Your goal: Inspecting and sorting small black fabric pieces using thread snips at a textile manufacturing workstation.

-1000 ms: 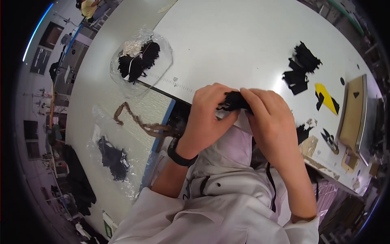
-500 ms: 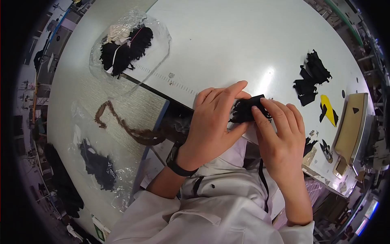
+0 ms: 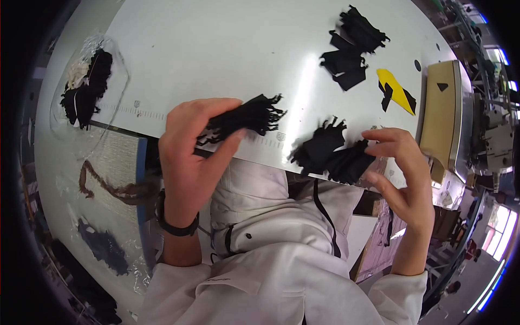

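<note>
Black cloth bundle [image 3: 257, 115], frayed at its ends, looks light, soft and floppy, best gripped across its middle; the left hand [image 3: 187, 143] pinches it between thumb and fingers at the white table's [image 3: 216, 65] near edge. Unlike half a second ago, when both hands are on the bundle, the right hand [image 3: 414, 179] is away, half open beside other black cloth pieces [image 3: 349, 162], whether touching them I cannot tell.

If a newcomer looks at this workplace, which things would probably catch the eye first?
Likely the yellow piece, bright on the right side of the white table. Then the black fringed bundle, which the left hand holds left of the picture's middle. Two more black bundles lie near the front edge, the right hand at their right end.
</note>
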Demonstrator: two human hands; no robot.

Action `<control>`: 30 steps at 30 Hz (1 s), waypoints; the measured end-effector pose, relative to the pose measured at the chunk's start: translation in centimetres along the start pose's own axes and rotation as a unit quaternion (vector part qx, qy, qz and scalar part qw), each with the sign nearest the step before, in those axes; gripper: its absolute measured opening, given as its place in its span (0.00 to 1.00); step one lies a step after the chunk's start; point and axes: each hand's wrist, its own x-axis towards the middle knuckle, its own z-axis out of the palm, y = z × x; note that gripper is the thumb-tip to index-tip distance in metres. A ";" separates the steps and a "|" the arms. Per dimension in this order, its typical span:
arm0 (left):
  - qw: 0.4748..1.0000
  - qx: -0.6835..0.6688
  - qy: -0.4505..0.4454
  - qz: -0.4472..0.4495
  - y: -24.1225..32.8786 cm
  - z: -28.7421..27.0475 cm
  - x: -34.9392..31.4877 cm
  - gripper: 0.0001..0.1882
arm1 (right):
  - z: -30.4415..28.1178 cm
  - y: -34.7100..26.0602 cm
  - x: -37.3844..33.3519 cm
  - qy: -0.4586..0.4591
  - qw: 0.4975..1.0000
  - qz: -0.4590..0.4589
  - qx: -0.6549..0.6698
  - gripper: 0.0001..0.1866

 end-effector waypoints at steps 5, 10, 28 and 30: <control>0.992 -0.113 0.010 -0.058 0.5 -0.9 -1.6 0.18 | 1.6 1.0 -0.1 0.032 0.999 0.013 0.027 0.14; 0.947 -0.251 -0.201 -0.007 4.0 -0.7 -4.3 0.19 | 1.9 1.7 -1.8 0.023 0.999 0.027 0.042 0.13; 0.930 -0.233 -0.285 0.009 7.3 7.0 -6.6 0.19 | 3.9 -0.2 -4.8 0.145 0.983 0.113 0.029 0.15; 0.937 -0.220 -0.271 0.019 7.7 6.7 -6.4 0.20 | 3.9 0.6 -4.7 0.167 0.980 0.097 0.056 0.15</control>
